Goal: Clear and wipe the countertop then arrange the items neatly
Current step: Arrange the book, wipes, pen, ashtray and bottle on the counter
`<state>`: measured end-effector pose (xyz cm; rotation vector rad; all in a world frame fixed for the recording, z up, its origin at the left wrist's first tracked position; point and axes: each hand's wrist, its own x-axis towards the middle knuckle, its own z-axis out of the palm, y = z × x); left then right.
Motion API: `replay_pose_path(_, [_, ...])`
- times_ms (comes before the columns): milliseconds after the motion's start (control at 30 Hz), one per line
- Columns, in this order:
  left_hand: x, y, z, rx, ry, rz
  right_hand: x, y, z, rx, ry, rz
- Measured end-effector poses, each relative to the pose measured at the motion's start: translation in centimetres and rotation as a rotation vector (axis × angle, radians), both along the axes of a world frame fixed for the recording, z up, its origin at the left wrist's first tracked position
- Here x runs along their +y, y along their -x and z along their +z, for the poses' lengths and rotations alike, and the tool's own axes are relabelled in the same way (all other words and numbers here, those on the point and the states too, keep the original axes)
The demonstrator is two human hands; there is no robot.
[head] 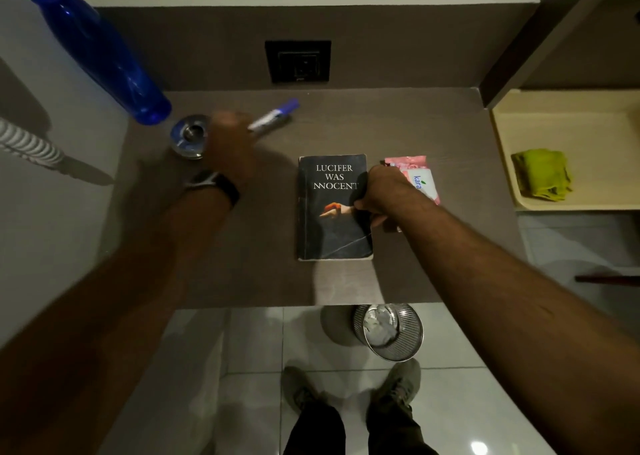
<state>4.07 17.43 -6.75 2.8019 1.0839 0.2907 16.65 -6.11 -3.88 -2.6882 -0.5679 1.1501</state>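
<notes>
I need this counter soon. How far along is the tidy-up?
It looks late: the cloth is already on the side shelf. In hand now: the left hand holds the marker, and the right hand grips the book. The bottle, ashtray and wipes pack may still need lining up.

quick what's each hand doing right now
Left hand: closed on the blue marker, motion-blurred.
Right hand: gripping the right edge of the black book, which lies on the countertop.

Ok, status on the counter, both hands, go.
Left hand shut on marker. Right hand gripping book edge. Wipes pack beside book.
</notes>
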Motion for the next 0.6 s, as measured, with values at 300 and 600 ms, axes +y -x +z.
replay_pose_path(300, [-5.6, -8.2, -2.5, 0.234, 0.153, -0.341, 0.3, 0.2, -0.8, -0.084, -0.018, 0.030])
replay_pose_path(600, [-4.0, -7.6, -3.7, 0.185, 0.185, -0.502, 0.5, -0.1, -1.1, -0.076, -0.009, 0.027])
